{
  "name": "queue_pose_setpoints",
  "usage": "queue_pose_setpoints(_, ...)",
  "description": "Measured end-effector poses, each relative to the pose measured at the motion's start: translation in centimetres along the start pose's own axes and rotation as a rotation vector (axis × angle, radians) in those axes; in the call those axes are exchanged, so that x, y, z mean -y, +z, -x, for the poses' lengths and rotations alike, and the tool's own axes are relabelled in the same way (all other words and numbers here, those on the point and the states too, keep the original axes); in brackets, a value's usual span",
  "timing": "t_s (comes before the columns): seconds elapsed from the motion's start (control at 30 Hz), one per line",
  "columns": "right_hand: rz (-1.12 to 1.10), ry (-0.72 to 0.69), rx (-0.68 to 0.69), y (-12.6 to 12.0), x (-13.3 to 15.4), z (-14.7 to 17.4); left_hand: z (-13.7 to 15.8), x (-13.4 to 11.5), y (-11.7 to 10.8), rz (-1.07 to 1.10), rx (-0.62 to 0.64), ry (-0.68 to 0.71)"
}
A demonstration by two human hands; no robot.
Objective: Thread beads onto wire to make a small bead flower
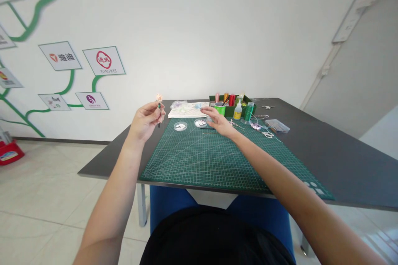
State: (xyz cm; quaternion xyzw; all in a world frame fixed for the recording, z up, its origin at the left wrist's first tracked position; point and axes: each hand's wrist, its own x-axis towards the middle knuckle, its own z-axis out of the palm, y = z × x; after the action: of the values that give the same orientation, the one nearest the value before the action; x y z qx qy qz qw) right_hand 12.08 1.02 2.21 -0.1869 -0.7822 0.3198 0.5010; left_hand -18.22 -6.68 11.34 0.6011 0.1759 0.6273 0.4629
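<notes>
Pinched between the thumb and fingers of my left hand (pixel 147 116) is a small artificial flower (pixel 159 98), pale peach on top with a thin dark green stem pointing down. It is held up above the left part of the table. My right hand (pixel 218 120) reaches over the far part of the green cutting mat (pixel 205 157), fingers spread and apart, with nothing visible in them. Close to its fingertips is a round shallow dish (pixel 200 123) with small whitish pieces in it. Another such dish (pixel 180 126) stands to its left.
Behind my right hand are a white textured cloth (pixel 186 110), a bright green cup (pixel 220 109) and a green box (pixel 230 111) of thread spools. A glue bottle (pixel 238 111), a green spool (pixel 249 111), scissors (pixel 268 134) and a clear plastic case (pixel 277 126) lie to the right.
</notes>
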Motion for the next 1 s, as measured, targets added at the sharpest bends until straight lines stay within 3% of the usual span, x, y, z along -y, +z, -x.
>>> queue_pose_setpoints(0.2, -0.248, 0.130, -0.098, 1.0, 2.0, -0.2, -0.1, 6.2, 2.0, -0.009, 0.012, -0.247)
queue_pose_setpoints(0.4, -0.357, 0.154, -0.164, 1.9, 3.6, -0.7, 0.0, 11.3, 5.0, 0.130, 0.021, -0.403)
queue_pose_setpoints(0.87, -0.391, 0.167, -0.357, 0.8, 1.4, -0.5, -0.3, 14.1, 5.7, 0.181, -0.039, -0.476)
queue_pose_setpoints(1.0, -0.278, 0.182, -0.400, -1.2, -0.4, -0.4, -0.4, 14.3, 5.6, 0.142, -0.037, -0.504)
